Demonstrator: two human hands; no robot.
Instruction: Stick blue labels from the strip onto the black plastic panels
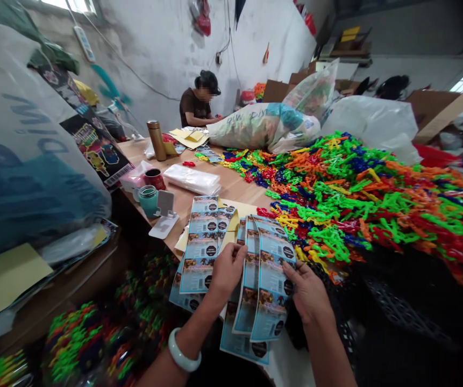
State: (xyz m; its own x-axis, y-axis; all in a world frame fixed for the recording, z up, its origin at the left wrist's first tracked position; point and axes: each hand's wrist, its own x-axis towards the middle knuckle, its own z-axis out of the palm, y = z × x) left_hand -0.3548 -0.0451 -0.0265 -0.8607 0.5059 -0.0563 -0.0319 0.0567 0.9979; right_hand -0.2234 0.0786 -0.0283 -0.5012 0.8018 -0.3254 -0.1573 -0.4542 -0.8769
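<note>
My right hand (310, 293) pinches the right edge of a blue printed label sheet (271, 279), thumb on top. My left hand (228, 271), with a pale bangle on its wrist, has thumb and fingers closed at the left edge of the same fanned sheets. The strips overlap and tilt toward me. Below them, another blue sheet (244, 344) hangs at the table's near edge. Left of my left hand lies a further stack of label sheets (201, 242), partly over yellow paper (231, 232).
A big heap of colourful plastic pieces (336, 199) covers the table's right side. Clear plastic bags (193, 179), a phone stand (164, 215), a teal jar (148, 200) and a gold flask (156, 141) stand left. A person (199, 102) sits across. A black crate (400, 312) is at right.
</note>
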